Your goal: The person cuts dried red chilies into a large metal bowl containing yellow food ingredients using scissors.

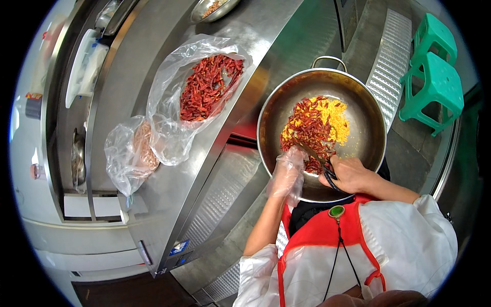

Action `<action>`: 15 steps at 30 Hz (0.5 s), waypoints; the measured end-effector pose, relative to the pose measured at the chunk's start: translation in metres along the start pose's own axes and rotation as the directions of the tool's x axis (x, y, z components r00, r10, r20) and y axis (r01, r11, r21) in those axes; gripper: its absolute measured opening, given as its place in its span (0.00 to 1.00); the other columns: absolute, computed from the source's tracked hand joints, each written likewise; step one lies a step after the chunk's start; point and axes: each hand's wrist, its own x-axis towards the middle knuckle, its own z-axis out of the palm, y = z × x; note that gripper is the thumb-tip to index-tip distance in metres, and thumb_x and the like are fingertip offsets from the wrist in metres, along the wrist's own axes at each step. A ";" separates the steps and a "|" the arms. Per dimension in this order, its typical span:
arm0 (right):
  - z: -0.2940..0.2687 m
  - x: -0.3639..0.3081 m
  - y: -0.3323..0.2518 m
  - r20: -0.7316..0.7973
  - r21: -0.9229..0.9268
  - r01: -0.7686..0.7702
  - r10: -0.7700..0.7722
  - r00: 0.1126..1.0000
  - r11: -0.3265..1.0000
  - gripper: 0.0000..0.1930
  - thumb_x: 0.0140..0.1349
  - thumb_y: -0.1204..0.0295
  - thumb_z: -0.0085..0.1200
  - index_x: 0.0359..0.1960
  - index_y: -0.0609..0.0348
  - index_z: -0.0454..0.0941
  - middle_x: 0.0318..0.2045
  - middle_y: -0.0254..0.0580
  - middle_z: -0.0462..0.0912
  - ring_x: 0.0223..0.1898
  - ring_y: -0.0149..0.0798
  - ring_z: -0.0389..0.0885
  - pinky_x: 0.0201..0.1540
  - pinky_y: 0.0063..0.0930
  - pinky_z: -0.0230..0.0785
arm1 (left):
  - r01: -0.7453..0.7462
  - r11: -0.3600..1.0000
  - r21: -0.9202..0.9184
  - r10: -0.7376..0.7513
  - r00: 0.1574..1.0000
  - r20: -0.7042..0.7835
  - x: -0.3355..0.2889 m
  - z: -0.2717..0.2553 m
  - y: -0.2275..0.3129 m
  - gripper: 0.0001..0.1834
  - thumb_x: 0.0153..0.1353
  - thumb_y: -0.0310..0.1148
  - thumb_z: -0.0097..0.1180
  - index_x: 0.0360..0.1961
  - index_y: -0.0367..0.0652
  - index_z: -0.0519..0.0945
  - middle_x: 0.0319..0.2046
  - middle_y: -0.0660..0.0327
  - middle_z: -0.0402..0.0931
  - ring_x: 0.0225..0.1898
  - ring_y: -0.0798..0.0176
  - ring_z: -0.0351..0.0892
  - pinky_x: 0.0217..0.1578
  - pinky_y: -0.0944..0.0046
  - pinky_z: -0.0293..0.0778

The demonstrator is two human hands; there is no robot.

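Note:
A wide steel pot [365, 115] with a loop handle is in front of me, its inside brown and shiny. Cut dried red chilies [309, 123] are heaped in it beside a spread of yellow chili seeds [336, 122]. My right hand [350, 175], bare, grips the black handles of a pair of scissors [327, 168]; their blades point up and left over the chilies. My left hand [288, 174] wears a clear plastic glove. Its fingers are closed on dried chili close to the blades, though the fingertips are partly hidden.
On the steel counter [169, 204] to the left sits an open clear bag [174, 77] of whole dried chilies. Beside it lies a smaller bag [146, 146] with light brown contents. A metal bowl [215, 10] stands at the far end. Green plastic stools [434, 84] are at the right.

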 end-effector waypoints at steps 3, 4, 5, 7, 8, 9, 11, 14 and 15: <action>0.000 0.000 0.000 0.023 -0.019 0.000 0.001 1.000 1.000 0.38 0.57 0.38 0.42 0.37 0.74 0.69 0.29 0.64 0.78 0.34 0.59 0.79 0.39 0.47 0.69 | -0.085 0.973 0.215 0.081 0.996 0.024 -0.003 0.004 0.006 0.10 0.62 0.33 0.47 0.27 0.40 0.72 0.21 0.68 0.66 0.24 0.72 0.62 0.25 0.67 0.62; 0.000 0.000 0.000 0.014 -0.006 0.000 0.000 1.000 1.000 0.38 0.57 0.38 0.42 0.37 0.74 0.69 0.29 0.64 0.78 0.34 0.59 0.79 0.39 0.47 0.69 | -0.130 0.949 0.288 0.127 0.991 0.028 -0.003 0.006 0.007 0.09 0.62 0.32 0.47 0.26 0.39 0.71 0.21 0.67 0.66 0.24 0.72 0.62 0.25 0.67 0.63; 0.000 -0.001 0.000 0.004 0.007 0.000 0.000 1.000 1.000 0.38 0.57 0.38 0.41 0.36 0.74 0.69 0.29 0.64 0.78 0.34 0.59 0.79 0.40 0.47 0.69 | -0.166 0.940 0.298 0.159 0.986 0.048 -0.003 0.007 0.006 0.09 0.62 0.33 0.47 0.27 0.40 0.72 0.21 0.67 0.67 0.24 0.72 0.63 0.24 0.67 0.63; 0.001 -0.001 0.000 0.002 0.015 -0.004 0.004 1.000 1.000 0.38 0.57 0.38 0.41 0.36 0.74 0.69 0.29 0.64 0.78 0.34 0.59 0.79 0.40 0.47 0.69 | -0.236 0.919 0.317 0.219 0.972 0.087 -0.003 0.008 0.002 0.09 0.62 0.35 0.48 0.28 0.41 0.72 0.22 0.68 0.67 0.24 0.72 0.65 0.24 0.67 0.62; 0.001 0.000 0.000 0.008 0.009 -0.008 0.008 1.000 1.000 0.38 0.57 0.38 0.41 0.36 0.74 0.69 0.29 0.64 0.78 0.34 0.59 0.79 0.40 0.47 0.69 | -0.271 0.901 0.338 0.256 0.963 0.089 -0.004 0.008 0.002 0.09 0.61 0.34 0.47 0.28 0.40 0.72 0.22 0.66 0.68 0.23 0.70 0.66 0.24 0.66 0.63; 0.000 0.000 0.000 0.014 0.003 -0.014 0.014 1.000 1.000 0.38 0.57 0.38 0.41 0.36 0.74 0.69 0.29 0.64 0.78 0.34 0.59 0.79 0.40 0.47 0.69 | -0.305 0.882 0.358 0.292 0.952 0.093 -0.004 0.009 0.003 0.09 0.61 0.32 0.47 0.28 0.39 0.73 0.22 0.63 0.69 0.23 0.68 0.66 0.25 0.65 0.63; 0.001 0.000 0.001 0.006 -0.002 -0.007 0.007 1.000 1.000 0.38 0.57 0.38 0.41 0.36 0.74 0.70 0.29 0.65 0.78 0.34 0.59 0.79 0.40 0.47 0.69 | -0.372 0.839 0.398 0.362 0.927 0.104 -0.005 0.011 0.005 0.08 0.60 0.30 0.47 0.29 0.36 0.73 0.21 0.58 0.71 0.23 0.65 0.68 0.25 0.62 0.65; 0.002 0.000 0.001 -0.004 -0.002 0.003 -0.003 1.000 1.000 0.38 0.58 0.39 0.41 0.36 0.74 0.70 0.29 0.65 0.78 0.35 0.59 0.79 0.40 0.47 0.69 | -0.426 0.780 0.459 0.423 0.899 0.114 -0.005 0.011 0.006 0.07 0.59 0.28 0.47 0.29 0.34 0.74 0.22 0.50 0.73 0.23 0.57 0.70 0.26 0.58 0.66; 0.003 0.000 0.002 -0.008 -0.001 0.006 -0.006 1.000 1.000 0.38 0.58 0.39 0.41 0.36 0.74 0.70 0.29 0.65 0.78 0.35 0.60 0.79 0.40 0.47 0.69 | -0.416 0.772 0.481 0.416 0.902 0.112 -0.004 0.011 0.004 0.07 0.59 0.28 0.46 0.29 0.34 0.74 0.22 0.48 0.73 0.23 0.54 0.71 0.27 0.57 0.66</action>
